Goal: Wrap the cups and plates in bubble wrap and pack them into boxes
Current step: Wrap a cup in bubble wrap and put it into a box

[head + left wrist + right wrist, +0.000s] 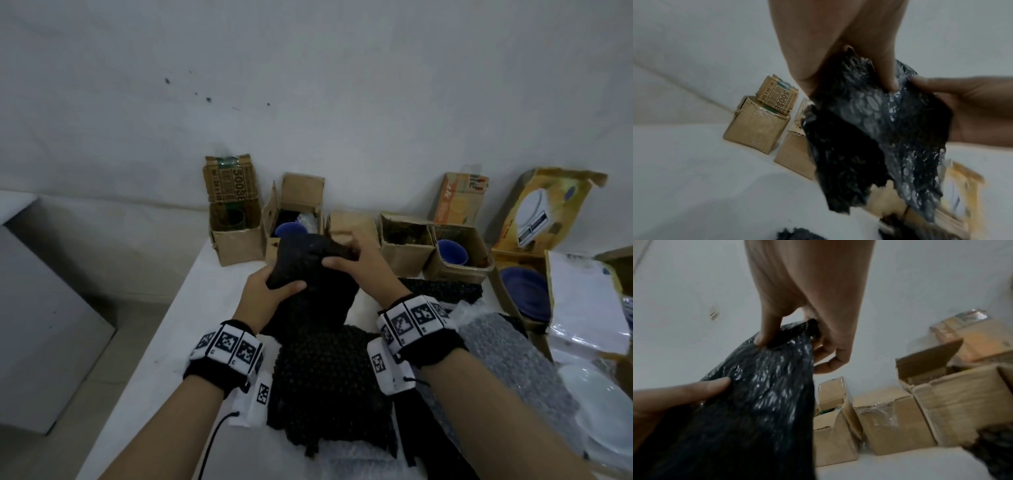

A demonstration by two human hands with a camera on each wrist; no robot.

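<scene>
Two hands work one sheet here, and I see both forearms reaching forward over the white counter (212,274), wrists level, each strapped with a black band of checkered marker tags. My left hand (270,291) sits low on the near-left corner of the black bubble wrap sheet (315,298); its grip pinches the wrap, thumb (885,71) pressed on the front face and the other fingers curled behind. The sheet is lifted clear of the counter at its top and hangs down toward a heap of more black bubble wrap (329,387) in front of me. My right hand (356,260) is a little higher and farther out, its grip pinched on the sheet's top edge: thumb (766,331) on one side, curled fingers bunching the wrap on the other. I cannot tell whether anything is inside the wrap.

Beyond the hands, a row of open brown cardboard boxes (236,240) stands along the wall; a blue cup (452,253) sits in one on the right. Farther right, a blue plate (524,294) lies in a yellow printed box (548,212), and white plates (596,411) rest at the counter's right edge, beside clear bubble wrap (503,356).
</scene>
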